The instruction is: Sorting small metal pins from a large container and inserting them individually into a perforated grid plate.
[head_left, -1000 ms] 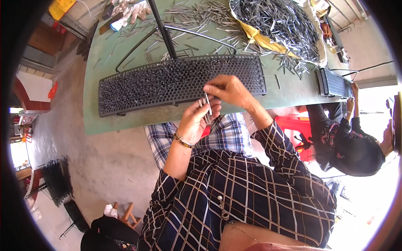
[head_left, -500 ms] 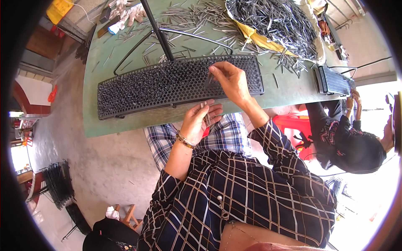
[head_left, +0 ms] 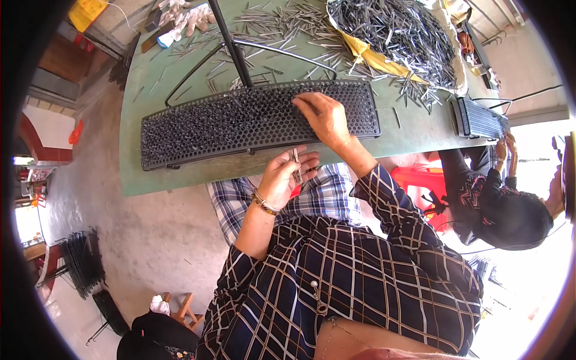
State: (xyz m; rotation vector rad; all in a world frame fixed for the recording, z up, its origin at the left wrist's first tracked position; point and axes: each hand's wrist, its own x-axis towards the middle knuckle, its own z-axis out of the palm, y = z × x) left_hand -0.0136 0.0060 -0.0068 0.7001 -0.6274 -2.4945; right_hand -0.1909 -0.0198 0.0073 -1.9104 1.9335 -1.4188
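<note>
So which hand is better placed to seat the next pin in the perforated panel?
Probably the right hand: its fingertips already rest on the panel, while the left hand sits below the table edge holding the spare pins.

Desk (head_left: 180,180), near edge: bare green strip in front of the perforated black rack (head_left: 240,123), passable along its length. Left end of desk: open surface. Far side: blocked by scattered metal pins (head_left: 282,24), a bent black rod (head_left: 231,42) and, toward the far right corner, a heaped pin pile (head_left: 402,30). Right end: second small rack (head_left: 480,117), another person's hand (head_left: 510,144) just beside it.
</note>
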